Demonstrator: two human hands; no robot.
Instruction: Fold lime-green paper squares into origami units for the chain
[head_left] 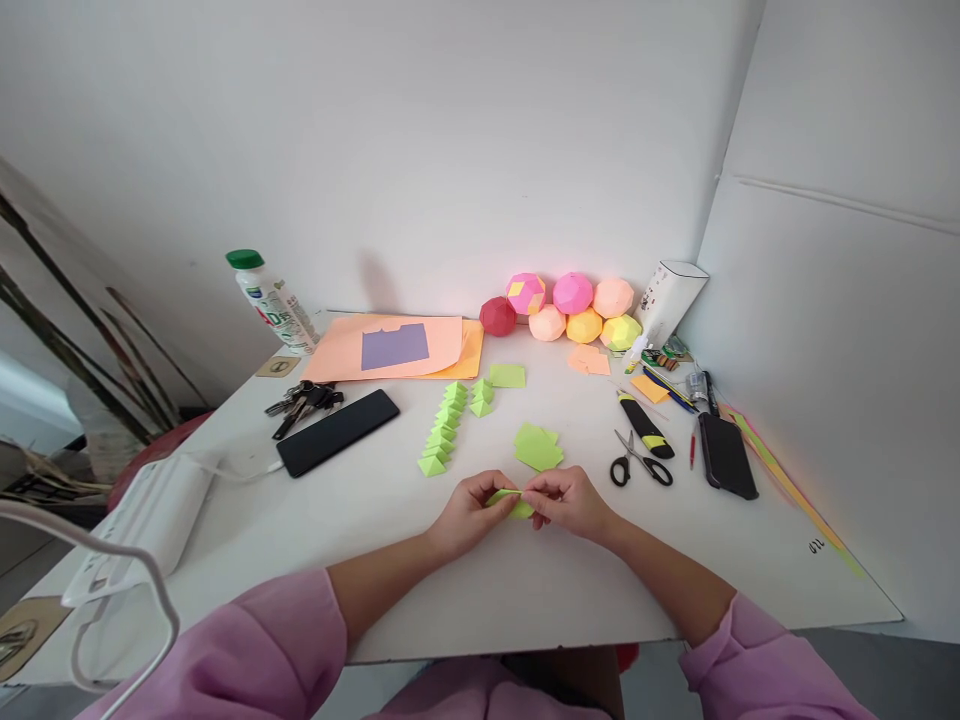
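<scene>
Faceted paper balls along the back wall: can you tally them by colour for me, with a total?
Red paper ball: 1
Pink paper ball with yellow-orange patches: 1
Plain pink paper ball: 1
Peach paper balls: 2
Orange paper ball: 1
Yellow-green paper ball: 1
Total: 7

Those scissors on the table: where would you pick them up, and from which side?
I'd grip the scissors by their black handle loops, coming from the near side: the loops lie that way, while the parted blades point away.
</scene>
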